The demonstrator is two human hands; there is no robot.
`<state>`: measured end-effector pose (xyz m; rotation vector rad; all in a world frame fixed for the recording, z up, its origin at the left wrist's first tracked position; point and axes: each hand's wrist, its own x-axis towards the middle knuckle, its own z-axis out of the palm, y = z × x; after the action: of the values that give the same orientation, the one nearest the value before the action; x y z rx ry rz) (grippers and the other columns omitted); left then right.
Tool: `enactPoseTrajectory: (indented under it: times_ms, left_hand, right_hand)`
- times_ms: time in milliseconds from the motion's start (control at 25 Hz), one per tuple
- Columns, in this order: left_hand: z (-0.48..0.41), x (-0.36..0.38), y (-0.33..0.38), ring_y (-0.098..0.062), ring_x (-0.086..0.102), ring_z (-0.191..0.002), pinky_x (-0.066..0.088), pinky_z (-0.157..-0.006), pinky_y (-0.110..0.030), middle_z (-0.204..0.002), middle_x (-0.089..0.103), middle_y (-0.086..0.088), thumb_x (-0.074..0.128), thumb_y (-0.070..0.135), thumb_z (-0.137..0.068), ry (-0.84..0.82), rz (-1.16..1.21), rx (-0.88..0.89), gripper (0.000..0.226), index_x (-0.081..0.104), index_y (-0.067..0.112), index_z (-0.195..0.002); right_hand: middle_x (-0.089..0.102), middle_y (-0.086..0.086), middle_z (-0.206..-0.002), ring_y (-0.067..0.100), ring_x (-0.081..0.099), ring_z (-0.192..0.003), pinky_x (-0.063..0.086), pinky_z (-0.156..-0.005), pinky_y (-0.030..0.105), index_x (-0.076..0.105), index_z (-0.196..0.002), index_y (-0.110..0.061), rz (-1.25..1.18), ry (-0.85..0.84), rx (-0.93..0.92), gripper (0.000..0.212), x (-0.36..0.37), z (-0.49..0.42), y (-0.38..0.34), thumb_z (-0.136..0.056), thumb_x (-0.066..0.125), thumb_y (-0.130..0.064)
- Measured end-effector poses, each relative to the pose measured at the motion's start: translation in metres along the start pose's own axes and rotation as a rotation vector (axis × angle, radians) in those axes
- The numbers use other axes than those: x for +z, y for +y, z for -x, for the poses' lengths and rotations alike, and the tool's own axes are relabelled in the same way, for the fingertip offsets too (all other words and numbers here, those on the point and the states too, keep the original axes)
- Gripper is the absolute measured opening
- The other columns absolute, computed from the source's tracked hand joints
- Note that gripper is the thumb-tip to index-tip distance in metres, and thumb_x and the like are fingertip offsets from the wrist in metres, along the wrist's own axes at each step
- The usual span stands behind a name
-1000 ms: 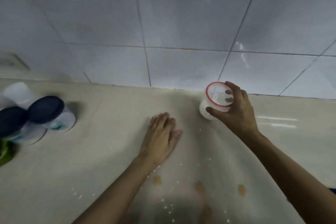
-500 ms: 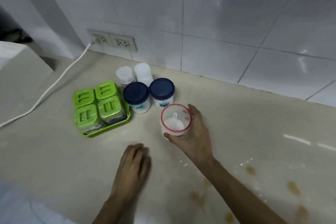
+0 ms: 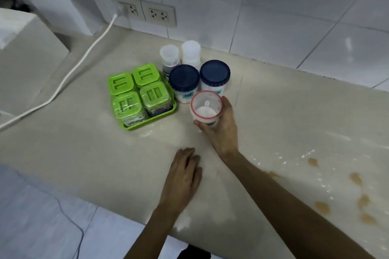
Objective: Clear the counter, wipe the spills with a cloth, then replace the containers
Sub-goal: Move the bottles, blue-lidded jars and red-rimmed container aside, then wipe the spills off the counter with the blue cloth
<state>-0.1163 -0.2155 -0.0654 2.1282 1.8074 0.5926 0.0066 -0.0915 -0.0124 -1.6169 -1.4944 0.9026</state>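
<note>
Right hand (image 3: 219, 130): fingers curled around the red-rimmed container (image 3: 206, 109), thumb on its near side; it holds it upright.
Left hand (image 3: 183, 176): open, palm flat on the counter (image 3: 84, 153), holding nothing.
Container place: just beside two blue-lidded jars (image 3: 199, 78), beyond the left hand.
Brown spills (image 3: 355, 178): right of the right forearm.

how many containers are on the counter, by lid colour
green lids: 4, together in the green tray
dark blue lids: 2
clear or white caps: 2
red-rimmed container: 1, in the right hand
total: 9
</note>
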Motion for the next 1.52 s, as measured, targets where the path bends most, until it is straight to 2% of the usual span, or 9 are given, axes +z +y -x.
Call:
enactPoseTrajectory:
  times_ms: [120, 200, 440, 680, 1000, 1080, 1280, 1440, 1520]
  left_hand:
    - [0.007, -0.004, 0.009, -0.023, 0.05, -0.119, 0.035, -0.109, -0.033, -0.124, 0.058, -0.011, 0.052, 0.02, -0.093, 0.027, 0.053, 0.003, 0.028, 0.062, 0.007, -0.116]
    - [0.019, -0.007, 0.024, -0.02, 0.051, -0.114, 0.042, -0.101, -0.034, -0.119, 0.059, -0.009, 0.052, 0.018, -0.093, 0.027, 0.108, 0.021, 0.027, 0.063, 0.007, -0.115]
    - [0.061, 0.017, 0.076, -0.023, 0.055, -0.112, 0.044, -0.1, -0.034, -0.117, 0.061, -0.011, 0.059, 0.01, -0.089, -0.092, 0.146, 0.321, 0.023, 0.066, 0.004, -0.111]
    - [0.074, 0.068, 0.162, -0.023, 0.056, -0.113, 0.041, -0.105, -0.035, -0.115, 0.065, -0.009, 0.053, 0.015, -0.091, -0.215, 0.07, 0.642, 0.027, 0.067, 0.005, -0.111]
    - [0.083, 0.157, 0.35, -0.025, 0.064, -0.105, 0.04, -0.105, -0.037, -0.109, 0.07, -0.01, 0.036, 0.017, -0.095, -0.229, 0.042, 0.904, 0.036, 0.07, 0.008, -0.103]
    - [0.082, 0.173, 0.374, -0.026, 0.064, -0.107, 0.039, -0.106, -0.038, -0.112, 0.069, -0.011, 0.033, 0.015, -0.095, -0.231, -0.004, 0.921, 0.038, 0.069, 0.005, -0.106]
    - [0.085, 0.188, 0.411, -0.027, 0.054, -0.118, 0.034, -0.111, -0.038, -0.122, 0.065, -0.014, 0.044, 0.015, -0.091, -0.223, -0.008, 0.8, 0.033, 0.065, 0.003, -0.113]
    - [0.083, 0.179, 0.401, -0.027, 0.049, -0.123, 0.034, -0.111, -0.038, -0.125, 0.063, -0.014, 0.048, 0.016, -0.09, -0.214, -0.035, 0.733, 0.032, 0.065, 0.003, -0.114]
    - [0.081, 0.173, 0.386, -0.027, 0.052, -0.125, 0.035, -0.112, -0.04, -0.13, 0.06, -0.013, 0.047, 0.015, -0.092, -0.23, -0.024, 0.677, 0.032, 0.063, 0.004, -0.117]
  right_hand:
    - [0.033, 0.013, -0.149, 0.023, 0.032, -0.137, 0.032, -0.111, 0.027, 0.023, -0.146, -0.006, 0.136, -0.067, -0.033, 0.103, -0.012, 0.014, 0.01, -0.067, 0.083, -0.035]
    - [0.032, 0.015, -0.15, 0.025, 0.029, -0.139, 0.029, -0.115, 0.035, 0.026, -0.145, -0.005, 0.229, -0.103, -0.085, 0.091, -0.036, 0.047, 0.022, -0.075, 0.075, -0.037]
    - [0.055, 0.006, -0.13, 0.018, 0.05, -0.123, 0.043, -0.102, 0.037, 0.056, -0.124, -0.009, 0.367, -0.036, -0.093, 0.044, -0.159, 0.203, 0.089, -0.089, 0.059, -0.036]
    - [0.053, -0.007, -0.129, 0.01, 0.048, -0.121, 0.047, -0.096, 0.038, 0.056, -0.122, -0.018, 0.364, 0.136, 0.168, 0.038, -0.266, 0.316, 0.164, -0.093, 0.052, -0.041]
    - [0.053, -0.003, -0.13, 0.01, 0.047, -0.118, 0.042, -0.102, 0.033, 0.055, -0.123, -0.017, 0.513, 0.257, 0.173, 0.042, -0.433, 0.326, 0.245, -0.092, 0.046, -0.043]
    - [0.048, 0.001, -0.137, 0.015, 0.044, -0.124, 0.038, -0.105, 0.033, 0.052, -0.127, -0.016, 0.592, 0.286, 0.185, 0.045, -0.469, 0.318, 0.268, -0.092, 0.044, -0.043]
    - [0.031, 0.014, -0.152, 0.033, 0.031, -0.138, 0.032, -0.11, 0.053, 0.041, -0.141, -0.017, 0.779, 0.296, 0.25, 0.053, -0.522, 0.283, 0.324, -0.094, 0.042, -0.04]
    - [0.009, 0.012, -0.161, 0.032, 0.003, -0.148, 0.007, -0.117, 0.058, 0.013, -0.151, -0.032, 0.863, 0.235, 0.478, 0.065, -0.53, 0.261, 0.344, -0.091, 0.015, -0.06]
    - [0.004, 0.011, -0.162, 0.033, -0.002, -0.148, 0.003, -0.116, 0.061, 0.008, -0.15, -0.036, 0.888, 0.209, 0.51, 0.066, -0.515, 0.258, 0.338, -0.09, 0.011, -0.064]
